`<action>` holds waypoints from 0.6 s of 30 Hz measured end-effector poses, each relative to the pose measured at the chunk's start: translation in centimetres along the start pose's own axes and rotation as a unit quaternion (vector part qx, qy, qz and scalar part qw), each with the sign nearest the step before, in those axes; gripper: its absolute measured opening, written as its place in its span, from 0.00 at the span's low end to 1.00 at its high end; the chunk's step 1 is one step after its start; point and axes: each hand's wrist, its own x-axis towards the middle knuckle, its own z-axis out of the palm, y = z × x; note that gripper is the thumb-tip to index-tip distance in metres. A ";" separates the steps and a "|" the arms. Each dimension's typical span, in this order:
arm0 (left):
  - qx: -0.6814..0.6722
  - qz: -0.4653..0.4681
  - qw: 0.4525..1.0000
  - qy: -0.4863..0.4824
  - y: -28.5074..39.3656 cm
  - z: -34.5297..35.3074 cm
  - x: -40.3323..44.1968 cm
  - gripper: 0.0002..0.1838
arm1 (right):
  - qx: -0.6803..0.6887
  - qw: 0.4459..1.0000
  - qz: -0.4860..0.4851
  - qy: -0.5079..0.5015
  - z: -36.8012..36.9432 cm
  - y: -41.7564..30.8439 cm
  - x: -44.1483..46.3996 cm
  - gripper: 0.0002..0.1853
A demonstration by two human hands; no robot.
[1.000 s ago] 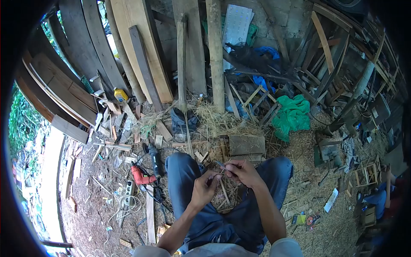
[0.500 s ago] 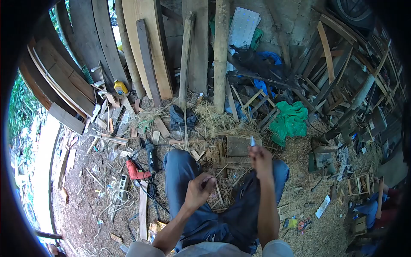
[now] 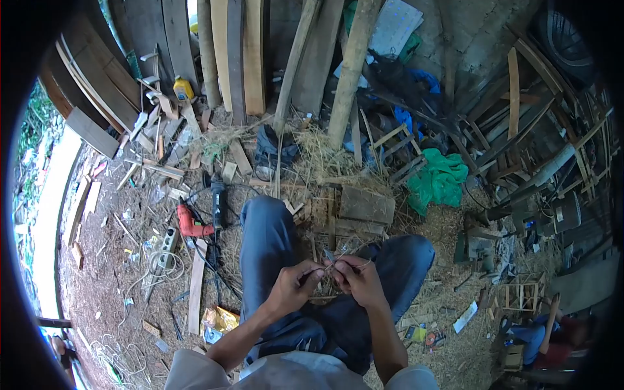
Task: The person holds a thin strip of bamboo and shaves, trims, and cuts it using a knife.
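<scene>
My left hand (image 3: 296, 286) and my right hand (image 3: 359, 279) meet over my lap, fingertips almost touching. Closed in my right hand is a small tool with a short grey pointed blade (image 3: 329, 256), which looks like a knife; its handle is hidden by the fingers. My left hand is closed in a pinch on a thin pale strip (image 3: 324, 268), too fine to make out well. Both hands are above my dark trousers, between my bent knees.
A red power drill (image 3: 190, 221) and a dark power tool (image 3: 218, 203) lie left of my knee, near a power strip (image 3: 169, 247) with cords. Wooden boards (image 3: 368, 207) lie ahead. A green plastic sheet (image 3: 437, 177) is at right. Another person (image 3: 549, 335) sits far right.
My right hand has come down and left from above my right knee, bringing the bladed tool to my left hand. The view has shifted slightly.
</scene>
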 end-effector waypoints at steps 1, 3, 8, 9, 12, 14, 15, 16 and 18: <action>-0.006 -0.003 1.000 -0.001 0.2 0.0 -0.1 0.07 | -0.003 1.000 0.005 0.003 -0.1 -0.1 -0.2 0.11; 0.010 -0.003 1.000 -0.010 0.5 -0.1 -0.6 0.05 | -0.101 0.991 -0.057 0.072 -0.3 -0.5 -0.7 0.11; -0.024 -0.016 0.999 -0.012 -0.4 -0.6 -1.4 0.05 | -0.019 0.983 -0.067 0.170 -2.7 -2.7 -0.8 0.10; -0.026 -0.027 0.999 -0.016 -0.7 -0.7 -1.5 0.05 | -0.021 0.988 -0.049 0.146 -2.4 -3.1 -1.1 0.10; -0.059 -0.038 0.997 -0.017 -1.2 0.0 -1.4 0.05 | -0.058 0.995 -0.009 0.075 0.2 -1.5 -1.7 0.12; -0.061 -0.034 0.997 -0.020 -1.4 0.4 -1.2 0.05 | -0.059 0.997 0.014 0.050 1.0 -1.0 -1.5 0.11; -0.061 -0.033 0.997 -0.020 -1.4 0.5 -1.3 0.06 | -0.050 0.998 0.011 0.028 0.8 -0.4 -1.2 0.10; -0.058 -0.035 0.997 -0.020 -1.1 0.4 -1.3 0.06 | -0.039 0.999 0.009 0.005 0.9 0.1 -1.0 0.10; -0.081 -0.040 0.996 -0.014 0.1 0.1 -1.3 0.06 | -0.051 0.998 0.012 0.015 0.8 0.0 -1.0 0.10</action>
